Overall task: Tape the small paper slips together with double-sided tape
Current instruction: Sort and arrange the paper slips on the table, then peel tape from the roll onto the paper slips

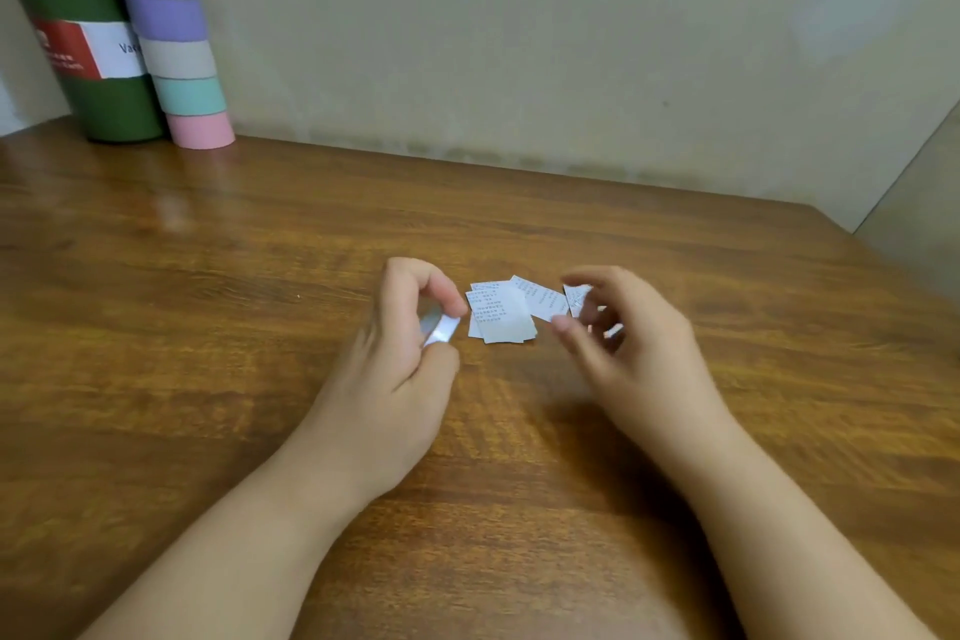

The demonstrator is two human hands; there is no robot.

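Far left, on the green bottle (78,42): a red and white label (88,49), white part showing the letters "Va", cut off behind the striped tube (171,26) just right of it; small pale lines on the red part too blurred to read. Near centre, on the paper slips (501,312): rows of tiny printed characters, unreadable. No other text legible.

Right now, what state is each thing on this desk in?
left hand: grips a small white tape roll
right hand: blurred, fingers loosely curled beside the slips
paper slips: loose, overlapping on the desk
green bottle: upright, far left
striped tube: standing, leaning against the bottle
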